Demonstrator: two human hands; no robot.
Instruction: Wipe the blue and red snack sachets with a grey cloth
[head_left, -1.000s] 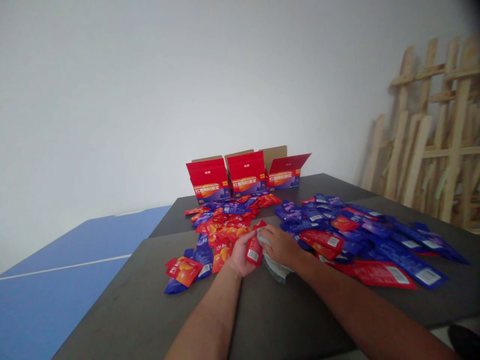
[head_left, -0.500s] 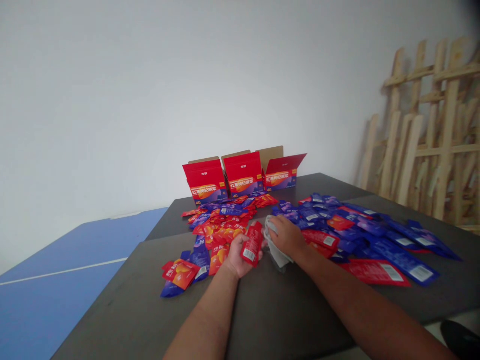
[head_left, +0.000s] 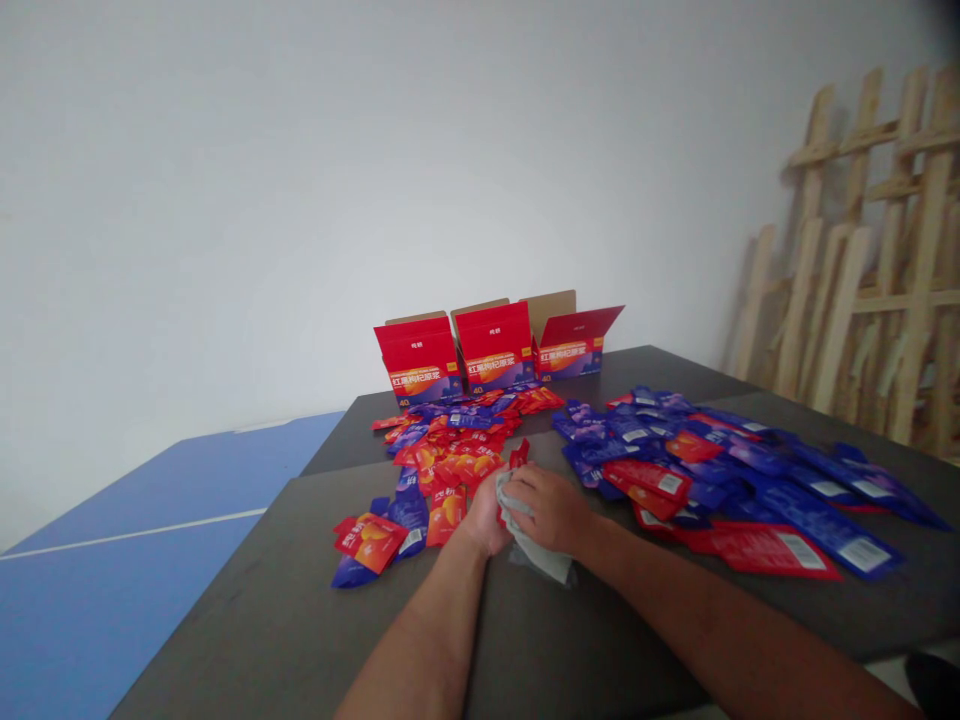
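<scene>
My left hand (head_left: 486,515) is closed around a red sachet (head_left: 519,455), and only the sachet's top end shows above my fingers. My right hand (head_left: 553,508) grips a grey-white cloth (head_left: 541,556) and presses it over the sachet, so the two hands touch. Left of them lies a spread of red and blue sachets (head_left: 457,465), some with orange fruit printed on them. To the right is a heap of blue and red sachets (head_left: 720,460), many showing barcode labels.
Three open red and blue boxes (head_left: 493,365) stand in a row at the back of the dark table (head_left: 300,620). A blue table (head_left: 172,500) with a white line adjoins on the left. Wooden frames (head_left: 847,300) lean against the wall at right.
My right hand has brought the cloth left onto the sachet, covering most of it. The view has shifted slightly, so the scene sits a little further right.
</scene>
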